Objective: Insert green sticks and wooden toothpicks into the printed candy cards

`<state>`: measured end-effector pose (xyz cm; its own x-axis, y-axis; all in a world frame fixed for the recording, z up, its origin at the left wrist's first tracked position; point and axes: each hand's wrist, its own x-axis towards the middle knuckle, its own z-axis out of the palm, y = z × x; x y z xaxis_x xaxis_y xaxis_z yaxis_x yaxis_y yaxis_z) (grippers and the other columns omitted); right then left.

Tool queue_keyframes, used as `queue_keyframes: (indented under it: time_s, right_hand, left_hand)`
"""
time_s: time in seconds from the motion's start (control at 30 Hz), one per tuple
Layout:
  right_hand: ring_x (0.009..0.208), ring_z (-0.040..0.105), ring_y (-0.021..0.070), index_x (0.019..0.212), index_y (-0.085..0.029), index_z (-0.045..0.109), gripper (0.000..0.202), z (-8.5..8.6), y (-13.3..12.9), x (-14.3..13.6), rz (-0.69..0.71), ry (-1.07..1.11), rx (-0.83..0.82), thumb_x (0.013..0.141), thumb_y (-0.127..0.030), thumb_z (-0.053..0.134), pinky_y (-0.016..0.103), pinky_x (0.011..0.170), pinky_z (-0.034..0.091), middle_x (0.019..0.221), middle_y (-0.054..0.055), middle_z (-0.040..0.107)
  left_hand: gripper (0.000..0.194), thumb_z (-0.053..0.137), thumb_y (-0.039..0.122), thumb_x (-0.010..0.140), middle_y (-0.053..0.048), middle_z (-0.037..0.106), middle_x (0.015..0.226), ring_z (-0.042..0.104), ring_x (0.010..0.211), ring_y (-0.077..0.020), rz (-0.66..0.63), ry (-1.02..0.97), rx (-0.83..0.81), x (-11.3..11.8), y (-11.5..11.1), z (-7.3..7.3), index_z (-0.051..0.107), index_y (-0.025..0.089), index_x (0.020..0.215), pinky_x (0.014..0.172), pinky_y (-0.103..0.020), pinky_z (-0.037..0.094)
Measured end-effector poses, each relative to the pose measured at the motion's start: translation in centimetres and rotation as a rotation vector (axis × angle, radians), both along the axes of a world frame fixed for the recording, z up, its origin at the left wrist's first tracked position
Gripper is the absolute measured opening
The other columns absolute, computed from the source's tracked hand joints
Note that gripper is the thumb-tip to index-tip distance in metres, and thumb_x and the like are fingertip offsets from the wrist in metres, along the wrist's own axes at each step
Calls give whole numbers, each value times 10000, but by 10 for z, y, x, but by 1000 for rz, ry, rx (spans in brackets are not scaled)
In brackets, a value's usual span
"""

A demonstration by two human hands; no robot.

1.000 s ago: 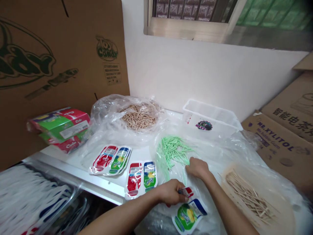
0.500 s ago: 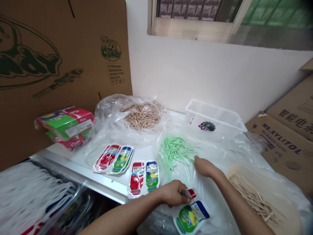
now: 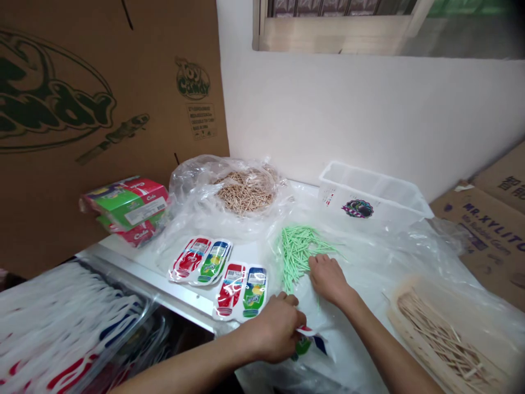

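Observation:
My left hand (image 3: 276, 328) is closed round a cola-and-Sprite printed packet (image 3: 304, 347), mostly hidden behind the fingers and tilted. My right hand (image 3: 328, 278) is at the lower right edge of a pile of thin green sticks (image 3: 297, 249), its bent fingers closed on some of them; the fingertips are partly hidden. The sticks lie on a clear plastic bag (image 3: 348, 334). Left of the pile, a flat packet with red and green bottle prints (image 3: 241, 290) lies near my left hand. A small stack of similar packets (image 3: 200, 260) is beyond it.
Brown sticks (image 3: 246, 191) fill a clear bag at the back. A translucent bin (image 3: 381, 219) stands by the wall, and a beige tray (image 3: 410, 342) of pale sticks is at right. Shrink-wrapped boxes (image 3: 131, 208) sit left. Cartons (image 3: 164, 109) flank the table; many packets (image 3: 65, 328) fill a container at lower left.
My right hand has moved left into the edge of the green sticks. My left hand has turned and risen slightly, hiding more of its packet. The view has shifted a little.

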<state>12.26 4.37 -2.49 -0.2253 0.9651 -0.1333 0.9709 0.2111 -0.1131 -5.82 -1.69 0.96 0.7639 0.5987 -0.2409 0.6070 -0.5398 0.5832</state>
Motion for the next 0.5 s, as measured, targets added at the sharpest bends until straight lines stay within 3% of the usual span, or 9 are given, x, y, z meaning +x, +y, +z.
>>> queue_keyframes:
  time_s: [0.07, 0.23, 0.37, 0.5]
  right_hand:
    - [1057, 446, 283, 1007, -160, 543, 219, 4, -4, -9, 81, 39, 75, 850, -217, 401, 393, 883, 285, 1093, 150, 550]
    - [1084, 412, 245, 970, -199, 575, 190, 1, -3, -35, 486, 184, 213, 816, -277, 496, 375, 934, 270, 1150, 81, 537]
    - [1139, 379, 248, 951, -195, 593, 176, -8, 7, -43, 556, 160, 228, 802, -263, 526, 396, 976, 230, 1147, 78, 547]
    - [1132, 378, 249, 889, -203, 615, 134, -11, 10, -25, 547, 143, 245, 803, -238, 518, 401, 982, 226, 1114, 73, 552]
  left_hand:
    - [186, 548, 179, 704, -106, 593, 1052, 533, 993, -278, 22, 46, 39, -5, -3, -2, 669, 181, 845, 840, -362, 420]
    - [165, 568, 184, 678, -105, 635, 1003, 567, 967, -289, 18, 119, 94, -5, -1, 2, 682, 184, 798, 846, -385, 415]
    - [176, 540, 208, 708, -107, 678, 870, 601, 888, -291, -49, 148, 183, -7, 11, 18, 688, 188, 801, 793, -379, 429]
    - [216, 521, 221, 726, -98, 669, 853, 616, 798, -260, 76, 182, 255, -16, 31, 32, 696, 211, 852, 725, -337, 437]
